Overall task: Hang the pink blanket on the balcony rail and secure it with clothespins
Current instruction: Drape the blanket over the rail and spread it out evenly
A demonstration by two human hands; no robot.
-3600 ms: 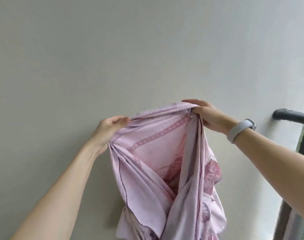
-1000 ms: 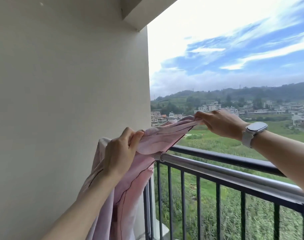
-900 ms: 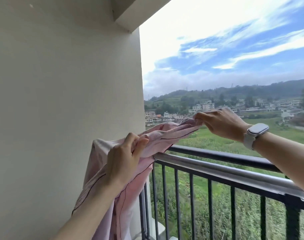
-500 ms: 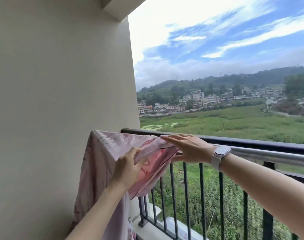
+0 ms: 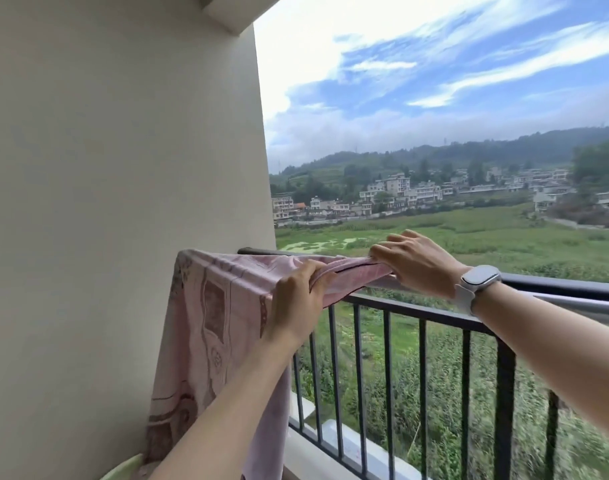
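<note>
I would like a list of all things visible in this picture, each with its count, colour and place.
pink blanket: one, pink with darker pattern, draped over the rail beside the wall
balcony rail: one, dark metal, across the middle, running right
wall: one, beige, left
green object: one, pale green, bottom edge, unclear what
watch: one, light grey, right wrist
left hand: one, gripping the blanket's fold
right hand: one, pressing the blanket on the rail

A plain cream wall (image 5: 116,168) meets open daylight: cloud-streaked sky (image 5: 434,64), hills, houses, green fields (image 5: 469,233).
</note>
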